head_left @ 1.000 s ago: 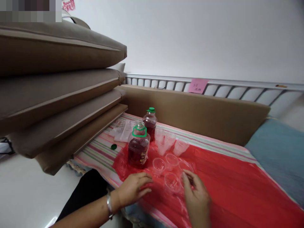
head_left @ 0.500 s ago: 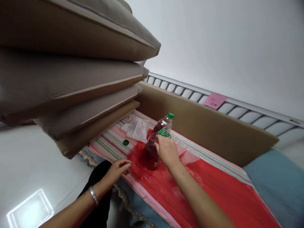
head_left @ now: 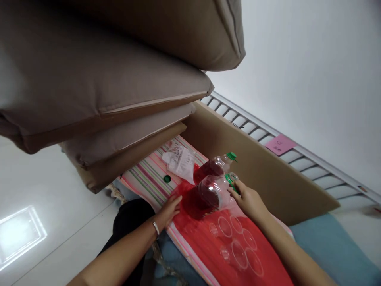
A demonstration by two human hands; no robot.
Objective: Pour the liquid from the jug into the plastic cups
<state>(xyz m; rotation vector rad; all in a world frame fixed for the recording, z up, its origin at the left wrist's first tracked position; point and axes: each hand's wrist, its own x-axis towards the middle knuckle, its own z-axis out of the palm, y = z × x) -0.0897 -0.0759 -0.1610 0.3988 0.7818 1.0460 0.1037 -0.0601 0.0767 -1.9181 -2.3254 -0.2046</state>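
My right hand (head_left: 247, 198) grips the green-ringed neck of an uncapped bottle of red drink (head_left: 208, 192) standing on a red plastic sheet (head_left: 208, 242). A second bottle (head_left: 214, 167) with a green cap stands just behind it. My left hand (head_left: 171, 208), with a bracelet on the wrist, rests fingers down on the near edge of the red sheet, left of the bottle. Several clear plastic cups (head_left: 238, 246) stand on the sheet in front of my right forearm. A loose green cap (head_left: 167, 178) lies on the striped cloth (head_left: 149, 176) to the left.
A stack of brown cushions (head_left: 119, 99) overhangs the left side. A clear plastic bag (head_left: 181, 159) lies on the striped cloth. A cardboard panel (head_left: 268, 174) stands behind the bottles, with a white railing and a pink note (head_left: 279, 143) beyond. Blue fabric (head_left: 336, 246) lies at right.
My right hand left the cups and took hold of the uncapped bottle's neck. My left hand slid to the sheet's near edge. The view swung left and tilted.
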